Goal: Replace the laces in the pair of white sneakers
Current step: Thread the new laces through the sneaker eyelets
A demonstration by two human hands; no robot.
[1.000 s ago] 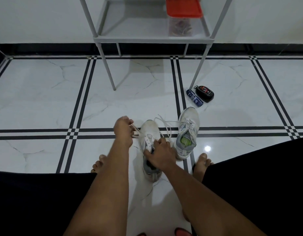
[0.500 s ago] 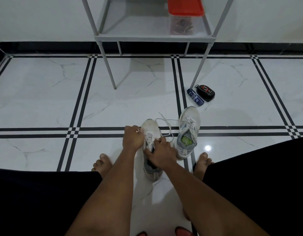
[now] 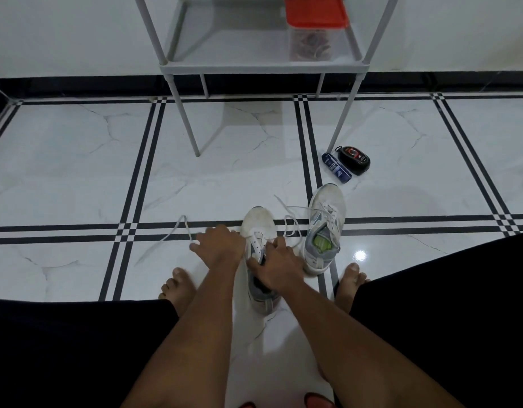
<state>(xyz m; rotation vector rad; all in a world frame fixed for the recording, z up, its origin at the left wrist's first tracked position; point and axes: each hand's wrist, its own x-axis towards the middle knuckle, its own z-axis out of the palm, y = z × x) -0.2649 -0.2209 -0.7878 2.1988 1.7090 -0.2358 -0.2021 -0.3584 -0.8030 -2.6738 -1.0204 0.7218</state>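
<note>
A loose white lace [image 3: 178,231], blurred, lies on the tiled floor [image 3: 77,172] at left. Beside it the left hand [image 3: 217,244] reaches forward, fingers spread and holding nothing. The right hand [image 3: 276,267] grips the tongue area of the near sneaker [image 3: 258,228]. To the right stands the laced second sneaker [image 3: 325,228]. Farther right lie a blue tube [image 3: 337,167] and a black case [image 3: 354,159], their labels unreadable.

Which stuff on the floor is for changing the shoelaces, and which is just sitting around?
For the job:
near sneaker, under both hands
second sneaker, still laced
loose lace by the left hand
right hand

Just lying about:
blue tube
black case
red-lidded box on the rack
</note>
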